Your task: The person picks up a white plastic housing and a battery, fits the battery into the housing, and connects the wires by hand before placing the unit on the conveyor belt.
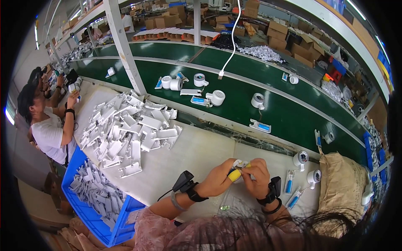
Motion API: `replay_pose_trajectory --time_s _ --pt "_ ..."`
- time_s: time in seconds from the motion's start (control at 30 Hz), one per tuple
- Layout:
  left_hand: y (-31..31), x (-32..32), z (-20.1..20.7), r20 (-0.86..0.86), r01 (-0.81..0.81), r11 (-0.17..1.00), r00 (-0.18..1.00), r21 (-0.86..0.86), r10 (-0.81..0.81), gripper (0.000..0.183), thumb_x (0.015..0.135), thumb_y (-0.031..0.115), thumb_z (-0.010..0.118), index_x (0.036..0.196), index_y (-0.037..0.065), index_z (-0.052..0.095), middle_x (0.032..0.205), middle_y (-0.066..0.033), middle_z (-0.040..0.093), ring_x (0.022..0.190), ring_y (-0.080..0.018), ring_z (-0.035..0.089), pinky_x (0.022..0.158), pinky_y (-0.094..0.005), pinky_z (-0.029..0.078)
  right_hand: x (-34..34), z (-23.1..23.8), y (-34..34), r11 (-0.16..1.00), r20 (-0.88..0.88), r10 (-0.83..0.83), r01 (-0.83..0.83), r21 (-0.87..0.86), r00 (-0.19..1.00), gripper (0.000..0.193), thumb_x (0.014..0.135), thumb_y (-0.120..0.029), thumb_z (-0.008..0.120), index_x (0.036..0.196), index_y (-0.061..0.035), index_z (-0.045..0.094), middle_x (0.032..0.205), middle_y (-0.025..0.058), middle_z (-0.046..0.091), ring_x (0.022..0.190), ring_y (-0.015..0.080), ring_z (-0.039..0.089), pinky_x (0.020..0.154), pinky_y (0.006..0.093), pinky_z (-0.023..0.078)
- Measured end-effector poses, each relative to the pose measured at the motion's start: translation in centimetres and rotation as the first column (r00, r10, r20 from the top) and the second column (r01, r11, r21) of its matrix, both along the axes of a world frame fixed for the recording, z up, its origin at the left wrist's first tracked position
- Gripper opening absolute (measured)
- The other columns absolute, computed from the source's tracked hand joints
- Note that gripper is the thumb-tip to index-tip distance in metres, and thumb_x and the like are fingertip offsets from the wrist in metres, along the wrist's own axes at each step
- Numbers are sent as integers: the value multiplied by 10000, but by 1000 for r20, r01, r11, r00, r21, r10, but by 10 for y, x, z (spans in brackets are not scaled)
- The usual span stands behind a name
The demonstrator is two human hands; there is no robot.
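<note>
My left hand [217,180] and my right hand [256,178] meet over the near edge of the workbench. Between them, both sets of fingers close on a small white part [240,163]. A rounded yellow piece [234,175] shows at my left fingertips; its kind is unclear. Right of my right hand lie two white round units, one dark-faced unit [300,158] and another [314,177], with blue cells [289,183] in white holders beside them. A small green circuit board [225,207] rests on the bench below my hands.
A heap of white plastic covers [130,125] lies at the left, above a blue bin [117,234] of similar parts. Several round units sit on the green conveyor [167,67]. A white cable [228,58] hangs down. A brown sack [341,184] stands right. A co-worker [50,125] works left.
</note>
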State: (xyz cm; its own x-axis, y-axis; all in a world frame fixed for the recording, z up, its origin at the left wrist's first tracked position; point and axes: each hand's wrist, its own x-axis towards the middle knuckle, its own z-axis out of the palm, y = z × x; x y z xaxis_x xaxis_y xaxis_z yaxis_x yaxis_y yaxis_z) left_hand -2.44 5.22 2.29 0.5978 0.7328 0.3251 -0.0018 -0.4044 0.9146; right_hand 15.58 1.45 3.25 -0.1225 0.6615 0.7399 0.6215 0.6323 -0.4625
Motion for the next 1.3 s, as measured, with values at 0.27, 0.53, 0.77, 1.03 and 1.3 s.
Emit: replay_pose_trajectory --time_s 0.27,0.53,0.77,1.03,1.3 --pt "0 2 -5 -3 -36 999 999 13 36 293 947 116 479 1219 8 483 977 -175 603 844 -328 605 750 -366 479 -1 -4 0 1000 -14 11 -11 4 1000 237 657 40 751 832 -72 637 822 95 541 813 318 539 739 393 445" --pt "2 1 -9 -19 -103 988 994 116 106 227 944 107 483 1151 24 521 833 -160 599 740 -340 591 678 -375 472 -10 -8 -3 1000 -27 -22 22 -20 999 204 691 26 729 845 -67 634 805 101 550 820 319 551 743 394 445" --pt "24 8 -2 -208 -85 994 973 72 99 376 910 115 523 1260 0 448 1057 -228 564 961 -397 557 834 -415 456 7 -2 18 976 -103 -28 5 -217 994 115 775 49 660 833 -34 605 813 130 566 712 270 593 639 347 481" --pt "215 -31 -42 -278 -372 819 810 438 517 396 774 56 592 1150 -63 562 1138 -262 566 1111 -424 510 966 -467 424 121 -12 118 901 -351 -354 216 -376 867 78 857 3 659 853 -6 582 826 75 643 681 130 634 612 247 493" --pt "368 -90 -55 -474 -425 564 307 708 825 375 807 56 588 1177 112 609 1215 -112 601 1176 -338 525 996 -437 439 114 17 113 903 89 -424 428 -27 901 226 767 11 678 985 -10 621 1071 174 594 996 360 582 857 391 466"
